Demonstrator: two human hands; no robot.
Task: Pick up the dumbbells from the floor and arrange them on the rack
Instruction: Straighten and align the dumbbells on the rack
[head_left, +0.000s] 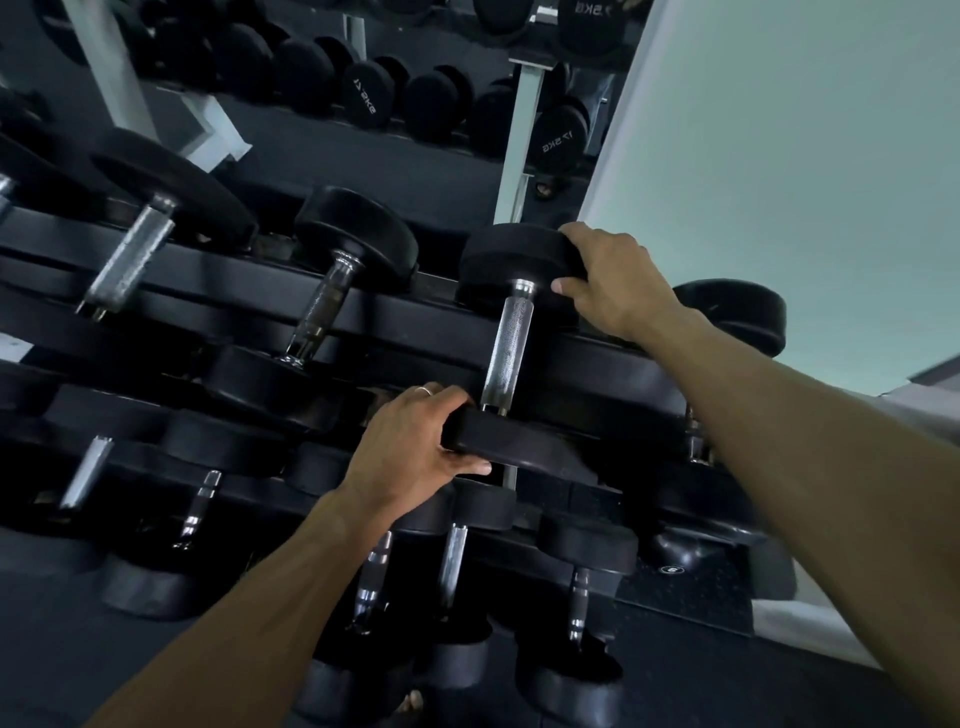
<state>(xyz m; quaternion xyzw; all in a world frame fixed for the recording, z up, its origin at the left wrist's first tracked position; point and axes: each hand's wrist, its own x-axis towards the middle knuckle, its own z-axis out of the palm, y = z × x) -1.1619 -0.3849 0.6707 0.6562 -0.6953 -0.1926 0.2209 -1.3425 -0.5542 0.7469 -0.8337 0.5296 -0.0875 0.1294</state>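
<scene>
Both bare forearms are being stretched forward and upward from the lower edge of the view. The left hand (415, 447) is being held lower and nearer, palm turned inward, its fingers curled over the top and its thumb pressed along the underside of what is being gripped; a ring is being worn on one finger. The right hand (610, 280) is being held higher and farther out, wrist bent, fingers draped over and thumb tucked beneath.

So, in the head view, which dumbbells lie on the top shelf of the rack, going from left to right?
Large dumbbell → middle dumbbell → held dumbbell, with the left hand on its near head and the right hand on its far head → end dumbbell.
</scene>
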